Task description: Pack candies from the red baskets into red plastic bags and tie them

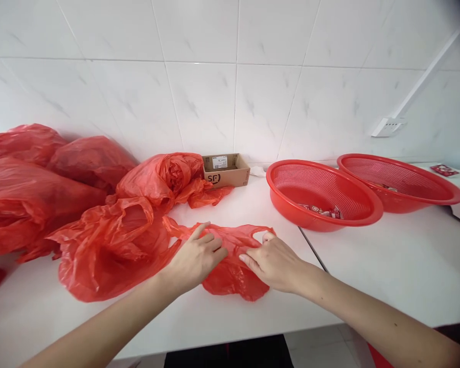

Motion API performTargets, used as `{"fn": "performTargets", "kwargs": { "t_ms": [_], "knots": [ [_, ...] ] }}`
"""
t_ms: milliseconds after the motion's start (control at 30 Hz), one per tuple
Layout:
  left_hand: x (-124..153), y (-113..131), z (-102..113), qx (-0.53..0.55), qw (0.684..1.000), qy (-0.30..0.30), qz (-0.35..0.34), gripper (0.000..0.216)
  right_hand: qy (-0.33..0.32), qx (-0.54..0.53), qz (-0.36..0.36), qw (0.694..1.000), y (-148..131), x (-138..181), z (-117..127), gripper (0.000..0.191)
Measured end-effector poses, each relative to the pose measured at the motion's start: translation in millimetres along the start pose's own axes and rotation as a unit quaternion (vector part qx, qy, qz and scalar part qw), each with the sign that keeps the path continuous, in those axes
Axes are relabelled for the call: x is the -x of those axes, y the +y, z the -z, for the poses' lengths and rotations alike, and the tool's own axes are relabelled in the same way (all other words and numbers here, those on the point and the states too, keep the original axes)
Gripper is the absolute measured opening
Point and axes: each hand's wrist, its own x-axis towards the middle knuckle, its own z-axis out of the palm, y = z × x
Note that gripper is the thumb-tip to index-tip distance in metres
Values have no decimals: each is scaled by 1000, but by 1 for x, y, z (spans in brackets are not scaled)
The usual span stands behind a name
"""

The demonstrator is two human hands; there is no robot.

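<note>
A thin red plastic bag [237, 283] is spread between my hands above the white table, its lower part hanging crumpled. My left hand [199, 255] is at its left side, with the index finger stretched out and the other fingers curled onto the film. My right hand [274, 258] grips the bag's right side near the handle loop, thumb pointing left. To the left, close to my left wrist, lies a bulging red plastic bag [111, 255] with its handles up. Its contents are hidden.
More filled red bags [26, 194] crowd the left side. A rolled red bag [164, 176] lies by an open cardboard box [230, 177] at the wall. Two red plastic baskets, one nearer [325, 222] and one farther [402, 202], hold small packets. A table seam [312, 248] runs near my right hand.
</note>
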Motion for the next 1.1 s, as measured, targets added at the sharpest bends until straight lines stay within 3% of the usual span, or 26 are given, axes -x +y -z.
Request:
{"fn": "performTargets", "kwargs": {
  "t_ms": [133, 233, 333, 367, 467, 533, 600, 733, 800, 867, 933, 1000, 1033, 1100],
  "knots": [
    [19, 4, 19, -32, 999, -6, -26, 35, -56, 39, -138, 988, 22, 5, 6, 40],
    [37, 11, 33, -22, 995, -81, 53, 32, -65, 52, -219, 972, 37, 7, 14, 33],
    [45, 16, 46, 8, 980, -136, 143, 19, -76, 64, -211, 972, 39, 6, 21, 34],
    [44, 16, 50, 23, 979, -129, 158, 13, -83, 67, -207, 972, 37, 5, 23, 38],
    [32, 22, 60, 26, 982, -37, 183, 40, -118, 76, -206, 968, 28, 0, 27, 57],
    [19, 32, 61, 8, 982, 28, 184, 29, -137, 84, -199, 967, 20, -3, 30, 74],
    [6, 42, 55, 9, 984, 50, 168, 24, -153, 92, -185, 966, 12, -6, 32, 84],
    [-7, 41, 26, 6, 978, -92, 185, 22, -193, 93, -164, 963, 7, -6, 31, 85],
    [-6, 29, 15, 0, 964, -160, 213, 29, -222, 85, -166, 957, 12, -2, 27, 75],
    [-3, 17, 11, 7, 958, -185, 218, 35, -244, 75, -165, 953, 20, 5, 23, 60],
    [-1, 10, 15, 19, 960, -190, 206, 34, -224, 50, -138, 963, 27, 12, 22, 55],
    [-1, 9, 23, 32, 965, -177, 191, 31, -164, 9, -93, 982, 32, 17, 26, 53],
    [-1, 10, 28, 40, 970, -148, 190, 29, -121, -16, -69, 990, 35, 19, 32, 48],
    [3, 13, 34, 47, 974, -33, 217, 28, -16, -59, -42, 997, 43, 23, 46, 34]
  ]
}}
